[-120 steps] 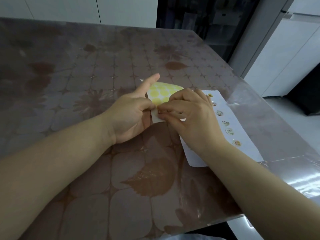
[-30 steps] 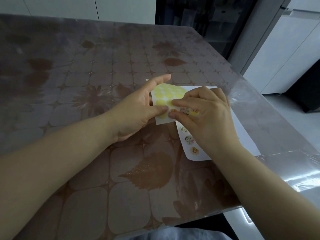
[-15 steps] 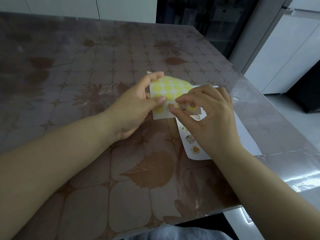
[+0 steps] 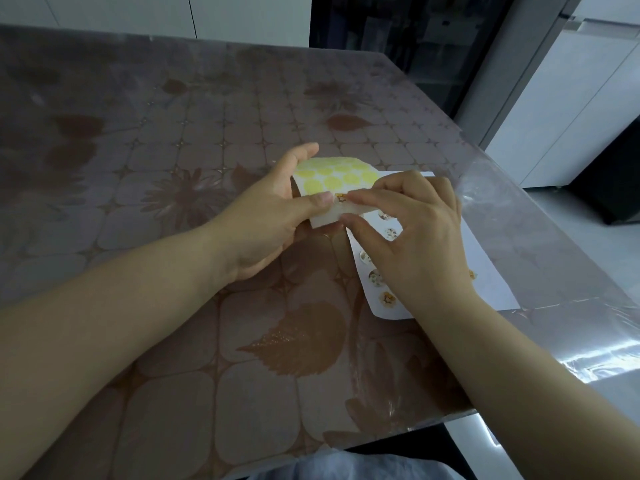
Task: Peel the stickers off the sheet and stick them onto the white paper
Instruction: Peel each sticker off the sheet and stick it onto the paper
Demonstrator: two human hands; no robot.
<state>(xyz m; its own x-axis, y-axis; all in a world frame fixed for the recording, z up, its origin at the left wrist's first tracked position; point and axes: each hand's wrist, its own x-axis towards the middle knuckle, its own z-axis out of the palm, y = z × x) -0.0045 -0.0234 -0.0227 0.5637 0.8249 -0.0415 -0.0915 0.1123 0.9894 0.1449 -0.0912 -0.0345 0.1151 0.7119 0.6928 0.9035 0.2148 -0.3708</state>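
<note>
- right hand [image 4: 415,233] has crept up and left since half a second ago, so its fingertips [image 4: 358,196] now sit right against the left thumb; the sheet itself hardly shifted
- left hand [image 4: 273,213] grips the sticker sheet [image 4: 332,176] dead centre of the frame, thumb on top, the other fingers curled behind the far edge; the sheet bows a bit, and most of it is just empty yellow circles
- right fingers are closed in a pinch on a small orange sticker [image 4: 341,198] at the lower part of the sheet; can't tell if it's actually peeled free or only half lifted
- white paper [image 4: 485,271] lies flat on the surface [image 4: 173,341] right of centre, mostly under the right hand and wrist
- a column of round stickers [image 4: 386,297] is stuck along the paper's left edge, just below the right thumb
</note>
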